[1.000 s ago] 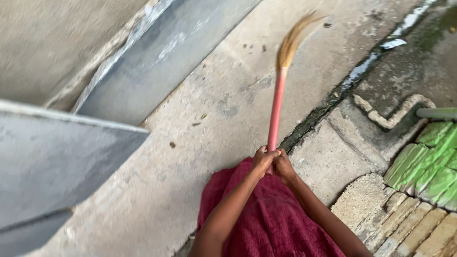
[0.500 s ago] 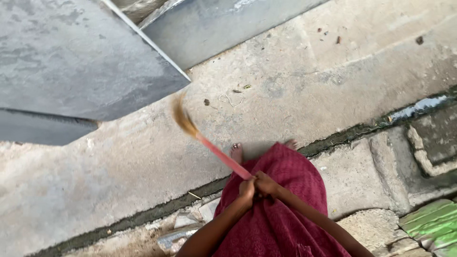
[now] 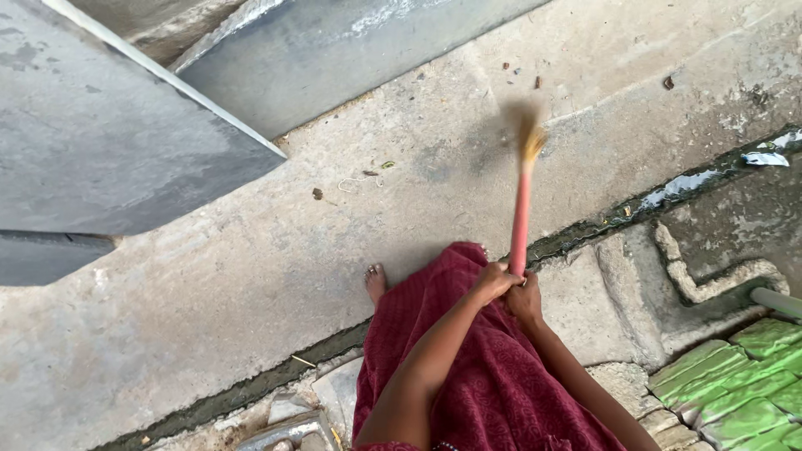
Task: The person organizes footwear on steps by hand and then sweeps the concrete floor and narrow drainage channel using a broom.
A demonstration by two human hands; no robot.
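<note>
**Head view: two hands on a broom, bristles over the concrete**

Head view (the only one):
- Left hand [image 3: 493,282] and right hand [image 3: 526,299] are both wrapped tight round the near end of the broom [image 3: 521,219], fingers closed on the pink handle, hands touching each other.
- The handle runs up and away from the hands. The straw-coloured bristle tuft is at the far end, over the concrete floor [image 3: 251,276], and is motion-blurred, so I cannot tell whether it touches the floor.
- Handling, as a judgement: light and stiff along the handle, soft and springy at the bristles. Smooth handle, could slip in a loose grip. Best held where the hands are now, at the end opposite the bristles, for reach and leverage.
- A bare foot [image 3: 376,282] shows just past the hem of the dark red skirt [image 3: 501,384].
- Small bits of debris [image 3: 317,194] lie scattered on the floor (leaf scraps and a thread, by the look of it), well apart from the bristles.
- A narrow gutter [image 3: 668,190] crosses the floor to the right of the handle, holding wet dirt and a pale scrap.
- Green-painted bricks [image 3: 735,384] at lower right. A grey slab [image 3: 109,150] at upper left.
- No proper containers in view.
</note>
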